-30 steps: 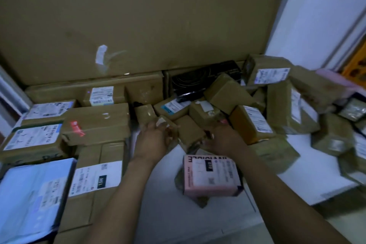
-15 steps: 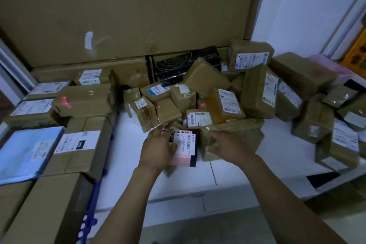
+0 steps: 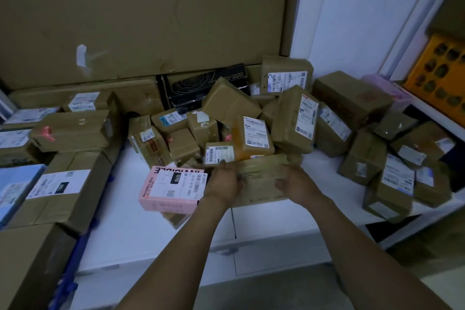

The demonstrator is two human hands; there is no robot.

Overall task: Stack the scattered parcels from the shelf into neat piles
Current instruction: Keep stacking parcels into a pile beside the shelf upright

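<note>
A flat brown parcel [image 3: 259, 178] is gripped by the left hand [image 3: 222, 185] and right hand [image 3: 294, 184]. A pink box [image 3: 171, 190] is seen beside it.

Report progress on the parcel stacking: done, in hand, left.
Done: larger boxes on the left lie in flat piles. In hand: left hand and right hand grip a flat brown parcel beside the pink box. Left: the jumbled heap of small parcels behind it and the tumbled parcels on the right are unstacked.
</note>
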